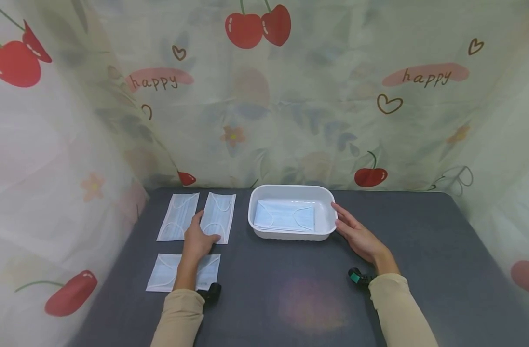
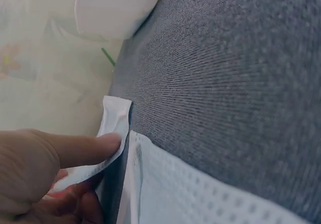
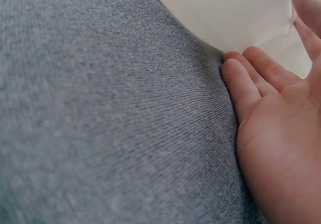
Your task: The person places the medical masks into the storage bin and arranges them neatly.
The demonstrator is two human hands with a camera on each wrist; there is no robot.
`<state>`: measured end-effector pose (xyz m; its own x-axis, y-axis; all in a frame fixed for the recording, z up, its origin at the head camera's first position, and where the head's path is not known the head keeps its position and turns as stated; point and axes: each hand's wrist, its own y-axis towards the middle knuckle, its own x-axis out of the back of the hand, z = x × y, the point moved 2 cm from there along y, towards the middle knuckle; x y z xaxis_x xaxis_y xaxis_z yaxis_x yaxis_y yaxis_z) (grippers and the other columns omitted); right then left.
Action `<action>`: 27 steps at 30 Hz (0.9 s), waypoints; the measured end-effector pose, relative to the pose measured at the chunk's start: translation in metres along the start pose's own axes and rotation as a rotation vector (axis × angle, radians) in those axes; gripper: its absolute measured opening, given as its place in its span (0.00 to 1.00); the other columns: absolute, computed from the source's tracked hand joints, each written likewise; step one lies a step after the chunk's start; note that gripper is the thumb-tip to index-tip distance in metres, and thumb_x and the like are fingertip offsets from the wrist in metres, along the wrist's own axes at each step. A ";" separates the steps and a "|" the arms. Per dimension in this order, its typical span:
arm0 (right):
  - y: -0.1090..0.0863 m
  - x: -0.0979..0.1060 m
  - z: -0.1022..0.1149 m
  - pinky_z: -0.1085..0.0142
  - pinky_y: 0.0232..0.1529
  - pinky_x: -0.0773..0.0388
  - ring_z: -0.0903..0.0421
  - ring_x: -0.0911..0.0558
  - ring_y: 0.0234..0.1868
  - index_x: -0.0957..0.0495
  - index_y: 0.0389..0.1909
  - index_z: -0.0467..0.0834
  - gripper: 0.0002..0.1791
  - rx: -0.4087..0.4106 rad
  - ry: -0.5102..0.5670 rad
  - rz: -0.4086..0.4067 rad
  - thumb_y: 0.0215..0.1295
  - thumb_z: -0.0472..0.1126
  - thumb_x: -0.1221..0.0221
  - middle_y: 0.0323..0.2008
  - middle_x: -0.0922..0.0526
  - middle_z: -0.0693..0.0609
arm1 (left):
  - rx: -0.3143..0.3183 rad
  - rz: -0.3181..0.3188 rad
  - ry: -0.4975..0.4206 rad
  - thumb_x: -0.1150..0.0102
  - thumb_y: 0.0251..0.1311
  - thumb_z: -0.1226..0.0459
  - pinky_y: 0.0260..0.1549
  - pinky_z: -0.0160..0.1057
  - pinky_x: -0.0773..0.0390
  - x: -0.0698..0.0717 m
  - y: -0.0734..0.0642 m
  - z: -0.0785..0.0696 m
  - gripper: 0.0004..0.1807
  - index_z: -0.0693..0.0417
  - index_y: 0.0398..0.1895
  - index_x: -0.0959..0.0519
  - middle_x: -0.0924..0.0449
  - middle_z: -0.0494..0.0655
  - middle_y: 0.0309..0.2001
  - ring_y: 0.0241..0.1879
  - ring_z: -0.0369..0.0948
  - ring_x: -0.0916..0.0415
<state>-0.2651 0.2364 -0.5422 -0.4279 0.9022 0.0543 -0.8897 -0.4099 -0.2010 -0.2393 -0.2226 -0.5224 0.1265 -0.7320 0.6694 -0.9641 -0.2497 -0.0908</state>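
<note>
My left hand (image 1: 197, 242) spans the second of two upright pale-blue face masks (image 1: 219, 218) at the back left. In the left wrist view, the thumb (image 2: 90, 149) lies on this mask's edge, with the other fingers curled at its far side. A white plastic tray (image 1: 292, 236) stands right of it, holding a pale-blue face mask (image 1: 286, 216) laid sideways; whether more lie beneath cannot be told. At the tray's right end, my right hand (image 1: 361, 240) touches the wall with extended fingers, seen close up in the right wrist view (image 3: 281, 118).
Left of the held mask lies another face mask (image 1: 177, 218). One more mask (image 1: 157, 274) lies sideways nearer the front, partly hidden under the left forearm. The dark grey tabletop (image 1: 264, 289) is bordered by a printed curtain (image 1: 290, 135) at the back and sides.
</note>
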 end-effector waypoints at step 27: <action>0.000 0.000 0.001 0.38 0.80 0.64 0.39 0.61 0.84 0.56 0.82 0.62 0.36 0.007 -0.005 -0.008 0.81 0.50 0.52 0.83 0.61 0.43 | -0.025 -0.253 -0.260 0.42 0.67 0.66 0.55 0.54 0.20 0.027 -0.002 -0.016 0.25 0.60 0.66 0.26 0.21 0.65 0.61 0.56 0.58 0.19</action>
<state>-0.2656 0.2364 -0.5417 -0.4214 0.9049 0.0603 -0.8942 -0.4035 -0.1938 -0.2375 -0.2316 -0.4927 0.4140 -0.7866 0.4581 -0.8995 -0.4306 0.0737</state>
